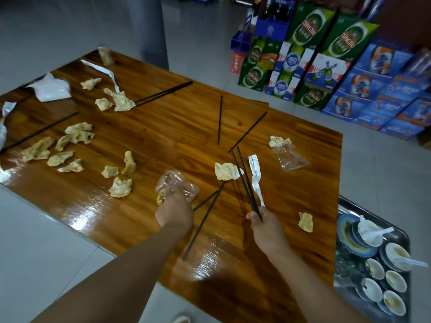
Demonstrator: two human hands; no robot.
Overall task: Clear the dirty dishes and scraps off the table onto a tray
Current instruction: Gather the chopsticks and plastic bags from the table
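Observation:
My left hand [174, 212] grips a crumpled clear plastic wrapper [176, 185] with a stained napkin near the table's front edge. My right hand [264, 223] holds a pair of black chopsticks [245, 180] and a white paper sleeve [256, 177], raised above the wooden table [182, 127]. More black chopsticks [202, 223] lie loose beside my left hand, and others [220, 120] lie farther back. Several crumpled stained napkins [226, 171] are scattered over the table. A metal tray [345, 205] at the right holds stacked bowls [373, 269] and white spoons.
Another clear wrapper [290, 157] and a napkin [306, 222] lie near the table's right edge. White paper scraps [52, 89] sit at the far left. Stacked beer cartons [310, 57] stand on the tiled floor behind the table.

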